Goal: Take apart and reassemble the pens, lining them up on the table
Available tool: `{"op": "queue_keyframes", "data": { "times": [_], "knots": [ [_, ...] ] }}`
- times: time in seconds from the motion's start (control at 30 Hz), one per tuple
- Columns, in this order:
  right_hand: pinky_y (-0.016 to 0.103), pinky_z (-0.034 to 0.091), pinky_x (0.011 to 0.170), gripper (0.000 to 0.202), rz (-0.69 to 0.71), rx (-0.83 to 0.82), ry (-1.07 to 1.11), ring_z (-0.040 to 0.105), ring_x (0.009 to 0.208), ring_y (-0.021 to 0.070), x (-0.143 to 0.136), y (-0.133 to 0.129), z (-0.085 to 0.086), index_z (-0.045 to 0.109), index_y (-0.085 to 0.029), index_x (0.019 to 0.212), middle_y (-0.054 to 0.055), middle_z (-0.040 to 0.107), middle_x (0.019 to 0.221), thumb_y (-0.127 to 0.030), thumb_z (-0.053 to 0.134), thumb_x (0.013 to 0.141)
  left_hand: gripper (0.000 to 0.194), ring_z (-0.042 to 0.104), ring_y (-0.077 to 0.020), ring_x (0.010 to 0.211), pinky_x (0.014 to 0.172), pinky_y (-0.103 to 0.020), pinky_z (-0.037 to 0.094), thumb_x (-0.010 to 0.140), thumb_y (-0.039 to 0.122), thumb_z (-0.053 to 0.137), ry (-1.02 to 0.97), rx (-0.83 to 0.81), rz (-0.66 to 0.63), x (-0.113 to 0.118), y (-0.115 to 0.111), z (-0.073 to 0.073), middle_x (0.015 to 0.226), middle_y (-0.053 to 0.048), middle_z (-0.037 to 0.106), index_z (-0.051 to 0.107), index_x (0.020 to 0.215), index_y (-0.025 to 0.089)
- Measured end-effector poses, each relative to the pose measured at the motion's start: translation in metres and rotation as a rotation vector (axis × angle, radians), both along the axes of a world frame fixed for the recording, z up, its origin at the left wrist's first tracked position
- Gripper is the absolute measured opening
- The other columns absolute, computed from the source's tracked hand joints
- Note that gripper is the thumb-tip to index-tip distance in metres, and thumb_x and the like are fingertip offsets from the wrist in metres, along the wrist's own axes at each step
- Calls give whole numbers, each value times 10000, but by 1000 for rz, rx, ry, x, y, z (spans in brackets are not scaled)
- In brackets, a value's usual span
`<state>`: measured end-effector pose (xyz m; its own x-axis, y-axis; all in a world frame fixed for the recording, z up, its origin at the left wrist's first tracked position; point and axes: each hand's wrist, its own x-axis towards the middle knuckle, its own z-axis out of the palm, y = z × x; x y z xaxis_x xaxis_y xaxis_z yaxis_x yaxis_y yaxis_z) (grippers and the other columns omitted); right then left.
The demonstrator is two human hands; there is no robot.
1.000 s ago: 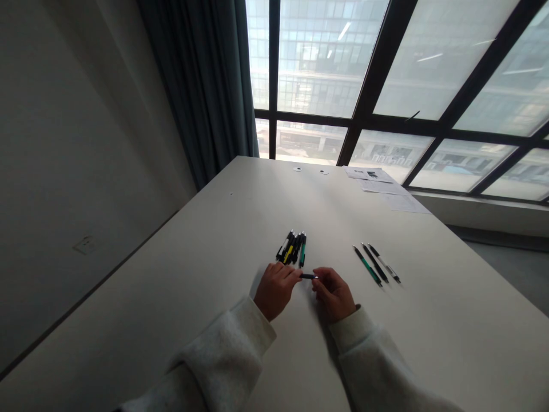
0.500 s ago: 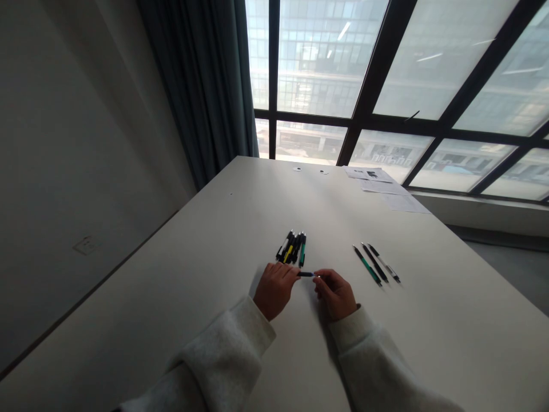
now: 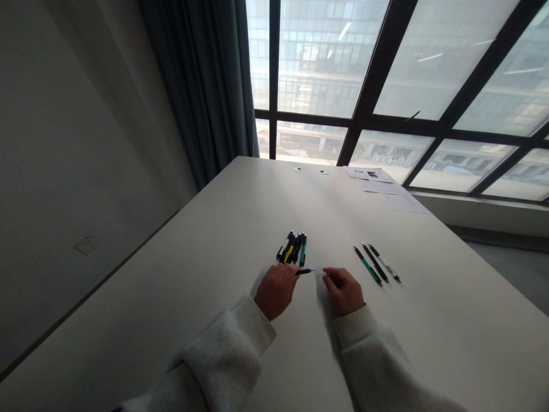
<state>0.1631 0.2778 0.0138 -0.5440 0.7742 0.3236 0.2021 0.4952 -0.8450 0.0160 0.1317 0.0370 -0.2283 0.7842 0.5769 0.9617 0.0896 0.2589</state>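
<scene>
Gripping a dark pen (image 3: 303, 272), left hand (image 3: 275, 292) sat beside the pen bunch (image 3: 290, 249); right hand (image 3: 343, 292) was near dark pen's tip, couldn't tell if grasping.

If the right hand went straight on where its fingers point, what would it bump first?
Probably the dark pen sticking out of the left hand, tip first, just across a gap from the right hand, though depth is hard to judge.
</scene>
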Motion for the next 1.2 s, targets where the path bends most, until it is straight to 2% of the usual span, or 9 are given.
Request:
{"op": "queue_keyframes", "data": {
  "times": [0.17,0.27,0.37,0.53,0.67,1.0,1.2],
  "knots": [
    [334,541,617,243,34,51,-89,630,595,177,5,5,-1,710,-166,931,89,676,866,-334,566,831,165,567,-203,790,708,-349,446,974,224,396,-6,-7,1,0,-1,0,871,-68,637,553,990,176],
    [342,543,662,245,39,181,-148,650,652,194,8,12,-5,708,-169,963,100,690,908,-287,539,830,160,565,-207,794,714,-352,446,970,220,405,-14,-11,-4,0,-1,1,880,-66,639,554,1009,174],
    [354,537,704,257,-23,313,-175,663,722,222,12,22,-11,689,-169,972,96,711,878,-244,533,782,152,562,-207,795,714,-351,447,963,208,415,-23,-10,-9,-1,-2,2,881,-64,638,553,1018,173],
    [345,501,649,207,-99,418,-257,630,654,218,17,34,-18,681,-163,848,92,697,766,-288,523,802,152,566,-206,796,711,-350,449,959,204,421,-15,-9,-14,-1,-2,2,882,-66,638,556,1022,174],
    [338,476,669,198,-75,454,-320,609,678,219,17,36,-21,702,-166,796,88,680,748,-288,546,794,148,570,-208,797,708,-351,447,958,207,425,0,-17,-10,-2,-2,1,872,-64,638,561,1012,179],
    [348,488,722,283,-93,479,-278,606,705,218,16,37,-29,701,-116,941,90,683,786,-220,513,756,160,567,-207,797,709,-354,461,955,215,432,-15,-19,-7,-2,-2,1,869,-64,638,571,1026,179],
    [369,508,701,280,-97,515,-265,606,676,219,15,40,-32,680,-114,961,94,686,786,-213,523,751,165,565,-207,793,705,-360,465,956,213,425,-10,-26,-11,-2,-2,1,873,-67,637,570,1024,174]
  ]
}}
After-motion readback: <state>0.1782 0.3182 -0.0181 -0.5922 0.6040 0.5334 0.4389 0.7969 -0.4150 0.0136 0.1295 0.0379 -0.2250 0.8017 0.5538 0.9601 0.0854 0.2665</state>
